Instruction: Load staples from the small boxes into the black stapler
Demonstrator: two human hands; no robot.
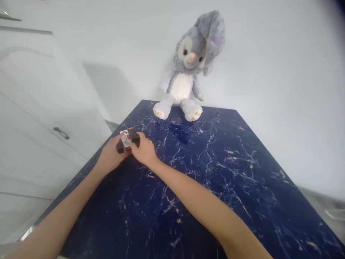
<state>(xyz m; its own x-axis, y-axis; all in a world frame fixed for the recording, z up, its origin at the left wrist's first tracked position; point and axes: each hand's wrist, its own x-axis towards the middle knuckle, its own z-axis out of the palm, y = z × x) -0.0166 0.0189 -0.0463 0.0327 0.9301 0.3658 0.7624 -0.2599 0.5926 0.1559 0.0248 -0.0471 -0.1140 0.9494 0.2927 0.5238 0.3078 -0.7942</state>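
Note:
Both hands meet around a small dark object with a white and red label, over the left part of a blue marbled table. My left hand grips its left side, fingers partly hidden behind it. On the right side, my right hand is closed on the same object, near its black top part with a bit of orange. What exactly the object is cannot be made out.
A grey and white plush toy with long ears sits at the table's far edge, against a white wall. White cabinet doors with a dark handle stand at the left.

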